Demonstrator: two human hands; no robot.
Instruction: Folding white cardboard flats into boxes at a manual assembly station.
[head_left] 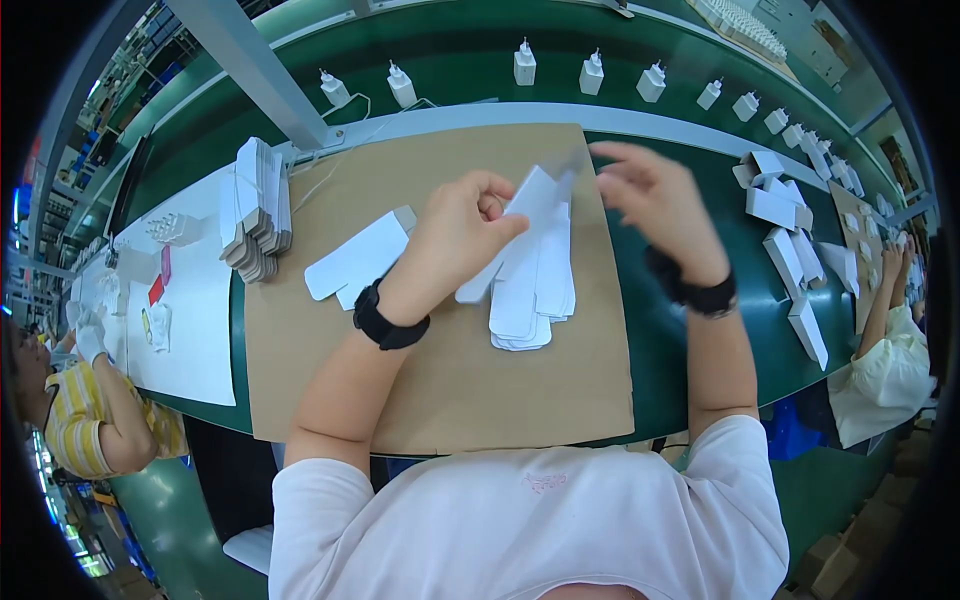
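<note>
My left hand is closed, thumb and fingers pinching the edge of a flat white carton. Under that carton lies a fanned pile of flat white folded cartons on a brown cardboard sheet. The upper end of the held carton is smeared by motion. To the right of it my right hand is raised with its fingers apart, somewhat blurred, and nothing shows in it. A few more flat white cartons lie left of my left wrist.
Stacked flat cartons stand on the left. Formed white boxes lie heaped on the green table at right. White plug adapters line the far belt behind a grey metal rail. People sit at work on both sides, one in a yellow striped top.
</note>
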